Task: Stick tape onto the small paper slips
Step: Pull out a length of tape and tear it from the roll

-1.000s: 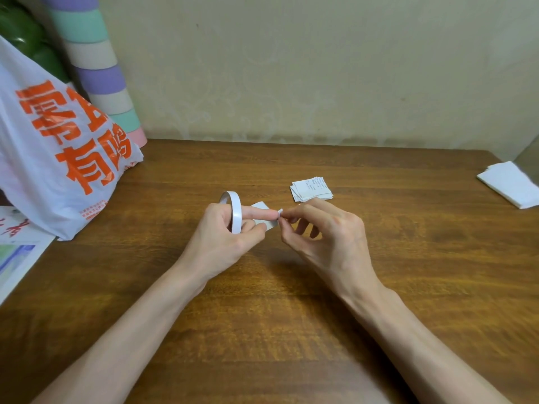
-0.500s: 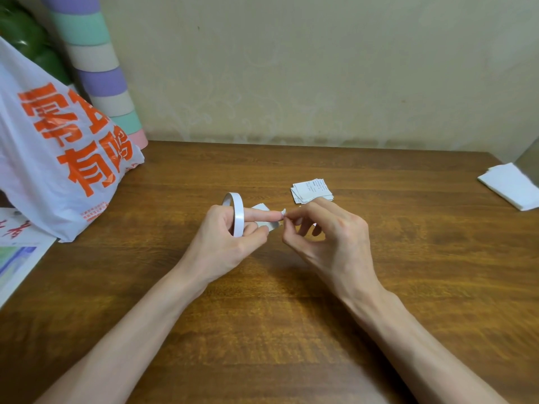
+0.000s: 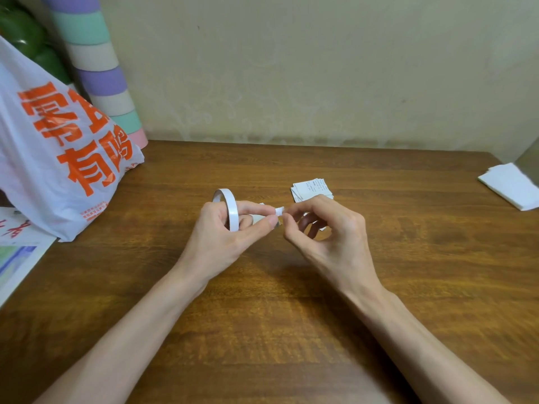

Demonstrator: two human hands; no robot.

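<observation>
We list left hand [image 3: 224, 228] grip pinching a paper slip [image 3: 258, 218], tape roll [image 3: 230, 208] upright on edge round its fingers, axis left-right, right hand [image 3: 326, 237] grip pinched on the tape end [image 3: 279, 212] between both grips, slip stack [image 3: 312, 189] just beyond, wooden table [image 3: 408, 258], cream wall [image 3: 320, 68].

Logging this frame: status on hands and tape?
Left hand grips tape roll and a slip. Right hand pinches tape end. Slip stack lies beyond; nothing in the way.

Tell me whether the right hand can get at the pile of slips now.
Likely yes: the pile of slips lies just beyond the right hand, nothing between; but it pinches the tape end and must release first.
</observation>
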